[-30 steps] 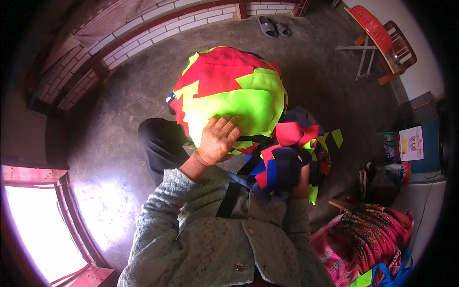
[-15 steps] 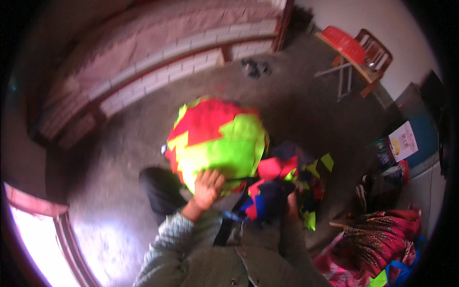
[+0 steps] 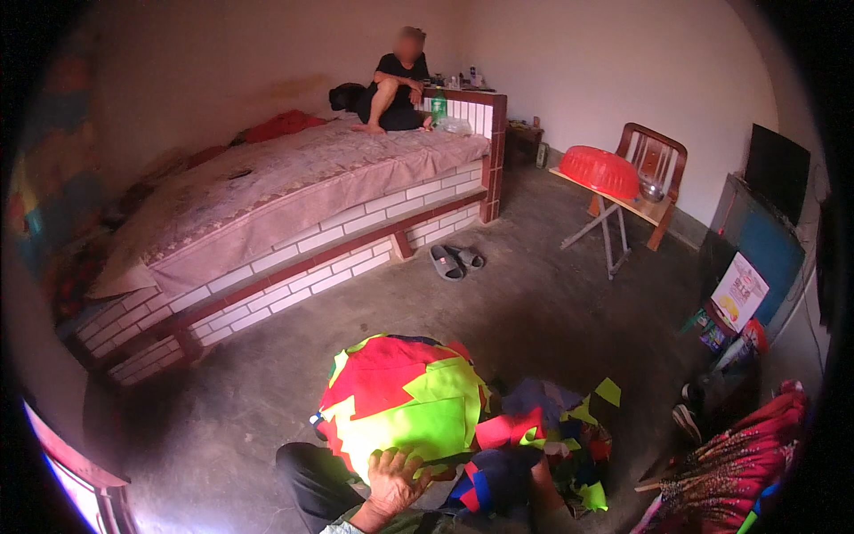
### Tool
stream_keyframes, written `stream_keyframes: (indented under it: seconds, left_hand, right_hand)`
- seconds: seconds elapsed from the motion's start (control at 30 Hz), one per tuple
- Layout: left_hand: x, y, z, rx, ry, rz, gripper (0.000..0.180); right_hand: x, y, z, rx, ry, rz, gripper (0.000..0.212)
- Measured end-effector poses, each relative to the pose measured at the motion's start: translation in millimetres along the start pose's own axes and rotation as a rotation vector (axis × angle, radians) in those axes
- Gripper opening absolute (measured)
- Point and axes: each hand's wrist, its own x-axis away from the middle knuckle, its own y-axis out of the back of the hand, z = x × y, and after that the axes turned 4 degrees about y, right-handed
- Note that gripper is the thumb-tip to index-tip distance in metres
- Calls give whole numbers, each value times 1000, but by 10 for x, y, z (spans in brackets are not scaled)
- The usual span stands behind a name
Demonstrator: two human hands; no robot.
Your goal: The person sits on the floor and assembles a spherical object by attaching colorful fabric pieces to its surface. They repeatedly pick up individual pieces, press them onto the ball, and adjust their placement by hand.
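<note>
In front of me on the floor sits a large round patchwork piece made of red and neon yellow-green cloth scraps with jagged edges. My left hand is at its near edge, fingers curled over the yellow-green cloth. A dark narrow strip runs from beside those fingers toward a dark blue cloth bundle with red and bright blue bits on it. My right hand is beside that bundle, in shadow; its fingers are hidden. Loose scraps, among them a red piece, lie to the right of the patchwork.
Behind stands a brick-sided bed, where another person sits. Grey slippers lie on the floor. A red basin rests on a small folding table by a chair. Dark red patterned cloth is at right.
The view has tilted up, bringing the bed and the seated person into sight and shifting everything lower. My left hand stays at the patchwork's near edge.
</note>
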Motion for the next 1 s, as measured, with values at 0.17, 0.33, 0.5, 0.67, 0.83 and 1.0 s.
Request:
stream_keyframes:
  seconds: [0.17,0.33,0.5,0.67,0.83,1.0]
  left_hand:
    - [-300,24,14,20,46,-16,29]
    - [-364,-193,88,-98,69,176,46]
    - [-381,-267,97,-116,84,190,52]
    - [-453,-341,78,-72,67,174,50]
    - [-347,-369,131,-130,138,189,50]
    - [-437,-303,73,-64,110,251,50]
  right_hand:
    - [-164,-33,-1,62,-29,4,26]
    - [-226,-52,-74,93,-50,3,26]
    - [-280,-31,-27,110,-30,-8,26]
    - [-245,49,59,104,36,-37,26]
    - [-186,-23,-96,146,15,-1,26]
    - [-145,76,-79,143,40,-53,27]
